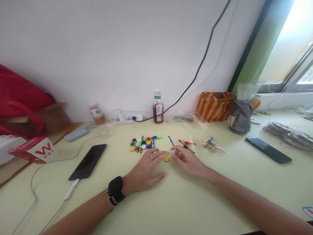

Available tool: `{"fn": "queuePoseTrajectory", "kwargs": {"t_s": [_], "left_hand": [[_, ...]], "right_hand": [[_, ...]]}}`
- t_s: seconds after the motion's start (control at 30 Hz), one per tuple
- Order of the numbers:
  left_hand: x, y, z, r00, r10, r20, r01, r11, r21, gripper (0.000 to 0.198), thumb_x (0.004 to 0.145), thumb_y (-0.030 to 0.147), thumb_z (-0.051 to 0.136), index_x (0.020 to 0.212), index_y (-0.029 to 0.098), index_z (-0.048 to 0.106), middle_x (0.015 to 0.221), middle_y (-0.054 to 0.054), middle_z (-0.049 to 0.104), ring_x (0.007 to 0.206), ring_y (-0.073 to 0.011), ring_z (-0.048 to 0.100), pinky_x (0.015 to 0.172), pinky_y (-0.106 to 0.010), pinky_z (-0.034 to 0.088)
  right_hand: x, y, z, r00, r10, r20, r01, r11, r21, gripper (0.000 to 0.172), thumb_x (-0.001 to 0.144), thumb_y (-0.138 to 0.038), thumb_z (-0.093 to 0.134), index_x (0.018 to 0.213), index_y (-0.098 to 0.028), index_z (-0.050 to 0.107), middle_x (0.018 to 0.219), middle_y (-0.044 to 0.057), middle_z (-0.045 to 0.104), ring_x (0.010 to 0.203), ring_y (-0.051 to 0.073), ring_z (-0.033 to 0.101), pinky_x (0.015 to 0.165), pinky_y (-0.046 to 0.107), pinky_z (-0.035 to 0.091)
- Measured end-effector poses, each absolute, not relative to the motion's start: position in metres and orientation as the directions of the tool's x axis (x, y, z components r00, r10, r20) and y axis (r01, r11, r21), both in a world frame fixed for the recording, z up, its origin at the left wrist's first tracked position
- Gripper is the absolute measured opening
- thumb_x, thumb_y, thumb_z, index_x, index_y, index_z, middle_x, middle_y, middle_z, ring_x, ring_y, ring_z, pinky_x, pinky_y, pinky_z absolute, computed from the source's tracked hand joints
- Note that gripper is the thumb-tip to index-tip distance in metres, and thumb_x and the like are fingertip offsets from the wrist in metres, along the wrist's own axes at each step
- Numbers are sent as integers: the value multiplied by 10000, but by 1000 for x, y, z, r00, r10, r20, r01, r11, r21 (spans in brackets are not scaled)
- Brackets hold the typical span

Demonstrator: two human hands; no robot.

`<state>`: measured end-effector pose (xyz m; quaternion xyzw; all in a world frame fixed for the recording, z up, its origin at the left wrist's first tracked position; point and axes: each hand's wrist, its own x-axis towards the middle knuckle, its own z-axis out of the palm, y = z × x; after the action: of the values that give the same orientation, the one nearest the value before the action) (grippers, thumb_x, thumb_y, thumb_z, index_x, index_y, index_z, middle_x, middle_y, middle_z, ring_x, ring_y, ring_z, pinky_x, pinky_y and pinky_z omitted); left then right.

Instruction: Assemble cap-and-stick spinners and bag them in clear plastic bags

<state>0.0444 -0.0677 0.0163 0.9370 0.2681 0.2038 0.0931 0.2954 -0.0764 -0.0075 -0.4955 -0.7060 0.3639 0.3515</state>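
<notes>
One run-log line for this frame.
left hand: beside yellow disc | right hand: disc's other side, grip unclear | disc cluster: beyond left hand

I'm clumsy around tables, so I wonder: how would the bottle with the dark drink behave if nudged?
The bottle probably feels fairly heavy, since dark liquid fills much of it. Being tall and narrow, it might tip if pushed near the top. Its white cap appears on, so spilling seems unlikely.
</notes>
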Motion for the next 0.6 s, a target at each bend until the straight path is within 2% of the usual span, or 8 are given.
{"fn": "queuePoseTrajectory", "kwargs": {"t_s": [0.13,0.23,0.3,0.33,0.4,0.47,0.57,0.6], "left_hand": [[43,-66,15,684,609,403,517,-793,322,690,949,269,662,1569,265,359,1531,-93,499,1413,-305,401,1204,-512,374],[44,-66,16,654,627,424,531,-779,334,700,928,249,683,1557,261,375,1506,-99,511,1395,-303,417,1192,-501,394],[45,-66,16,646,632,429,534,-775,337,708,918,240,691,1554,260,381,1500,-102,512,1388,-305,423,1187,-501,399],[45,-66,17,645,630,433,532,-776,338,713,913,237,694,1554,257,381,1499,-104,511,1386,-307,424,1188,-501,396],[45,-67,16,651,620,437,520,-784,339,717,909,236,698,1553,250,383,1500,-107,508,1384,-308,423,1193,-501,386],[45,-67,16,664,608,436,508,-794,333,690,917,242,689,1543,250,401,1495,-105,516,1378,-309,426,1192,-504,380],[44,-67,16,681,589,436,493,-808,322,596,937,267,672,1497,262,469,1440,-97,566,1330,-305,467,1163,-504,401],[44,-68,17,682,586,438,490,-810,321,570,941,276,670,1481,263,487,1419,-95,581,1311,-302,481,1154,-501,408]], "right_hand": [[295,-85,-3,-190,975,116,427,188,-884,466,934,-360,595,1373,-252,485,1098,35,567,663,122,541,617,295,450],[295,-86,-1,-182,975,128,427,195,-883,208,943,-409,589,911,-208,627,1017,35,552,666,124,519,602,296,431],[296,-84,0,-204,966,158,403,229,-886,450,962,-442,564,596,-201,462,847,20,502,656,135,490,583,298,401],[297,-83,0,-209,962,178,386,249,-888,520,966,-447,559,546,-206,372,784,13,465,653,141,474,573,299,387],[297,-82,0,-200,952,232,369,292,-882,517,963,-428,573,559,-215,332,732,2,429,651,150,455,561,295,370],[296,-82,-2,-209,937,281,389,343,-855,383,955,-382,592,645,-216,441,765,4,473,662,154,466,560,291,378],[295,-83,-6,-254,919,301,442,387,-809,99,945,-321,605,943,-221,612,880,17,551,675,151,503,592,293,435],[295,-83,-7,-266,917,297,456,391,-799,134,948,-308,601,1053,-228,620,925,24,563,684,151,518,605,296,454]]}}
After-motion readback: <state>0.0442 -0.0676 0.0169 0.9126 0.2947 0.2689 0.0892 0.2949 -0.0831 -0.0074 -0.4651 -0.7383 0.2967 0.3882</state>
